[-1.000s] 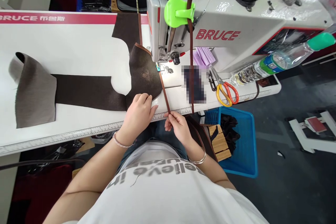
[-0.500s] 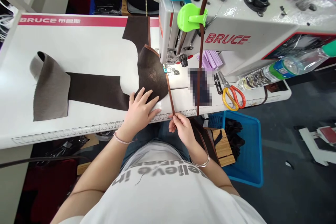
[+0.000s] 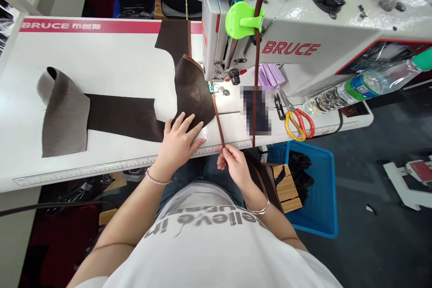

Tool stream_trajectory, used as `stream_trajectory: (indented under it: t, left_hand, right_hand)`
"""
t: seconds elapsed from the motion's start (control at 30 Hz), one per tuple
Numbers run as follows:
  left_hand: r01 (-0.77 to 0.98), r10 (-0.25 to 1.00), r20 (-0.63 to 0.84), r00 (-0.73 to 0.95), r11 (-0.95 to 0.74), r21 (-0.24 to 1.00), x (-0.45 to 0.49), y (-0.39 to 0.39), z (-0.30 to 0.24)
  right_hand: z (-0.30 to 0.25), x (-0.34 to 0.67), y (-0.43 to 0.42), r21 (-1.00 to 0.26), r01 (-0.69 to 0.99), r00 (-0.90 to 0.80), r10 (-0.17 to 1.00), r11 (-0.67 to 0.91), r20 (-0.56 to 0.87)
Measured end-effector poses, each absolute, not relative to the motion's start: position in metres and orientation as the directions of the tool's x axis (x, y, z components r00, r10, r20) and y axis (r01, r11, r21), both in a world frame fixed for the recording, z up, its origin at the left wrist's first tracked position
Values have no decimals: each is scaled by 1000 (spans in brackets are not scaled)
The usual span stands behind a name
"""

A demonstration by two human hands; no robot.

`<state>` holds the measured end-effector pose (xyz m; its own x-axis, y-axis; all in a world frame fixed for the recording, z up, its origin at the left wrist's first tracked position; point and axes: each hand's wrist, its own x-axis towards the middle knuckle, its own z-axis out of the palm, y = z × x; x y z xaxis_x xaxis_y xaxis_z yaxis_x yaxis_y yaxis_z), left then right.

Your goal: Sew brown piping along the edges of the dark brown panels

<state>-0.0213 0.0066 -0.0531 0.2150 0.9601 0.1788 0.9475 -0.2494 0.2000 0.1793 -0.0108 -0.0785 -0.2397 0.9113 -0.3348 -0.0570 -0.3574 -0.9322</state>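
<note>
Worktop (image 3: 101, 54) layout and hold positions

White worktop, ruled along its front edge; on it lies a dark brown panel (image 3: 192, 94), with its curved corner at the presser foot (image 3: 213, 84) of the sewing machine (image 3: 290, 49); brown edging (image 3: 193, 64) lines its upper curve. A dark length of similar cloth (image 3: 121, 117) extends left, ending in a folded-back grey reverse (image 3: 64, 112); whether it joins the panel cannot be confirmed.

Brown strip (image 3: 218, 119): runs from the presser foot down to the worktop's front edge, beside the panel's edge.

Left hand (image 3: 177, 146): open, fingers spread, resting flat on the panel; no grip. Right hand (image 3: 234, 166): thumb and forefinger pinch the strip's lower part; remaining fingers loosely curled.

Handling (judged): panel appears light, soft and limp; press it flat with an open palm instead of lifting it by a corner; strip appears narrow and flexible, liable to twist or slip; hold it between finger and thumb, under light tension.

Surroundings: green clip (image 3: 245, 20) on the machine, with a second brown strip (image 3: 257, 54) hanging through it; scissors (image 3: 296, 123) and a water bottle (image 3: 364, 85) to the right; blue basket (image 3: 313, 189) below the worktop; one item beside the scissors is blurred and cannot be identified.
</note>
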Motion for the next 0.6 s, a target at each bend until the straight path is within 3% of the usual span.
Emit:
stream_trajectory:
  t: [0.6]
  left_hand:
    - [952, 962, 175, 209, -241, 188, -29, 7, -51]
  right_hand:
    - [-78, 181, -10, -929, -58, -226, 911, -366, -345]
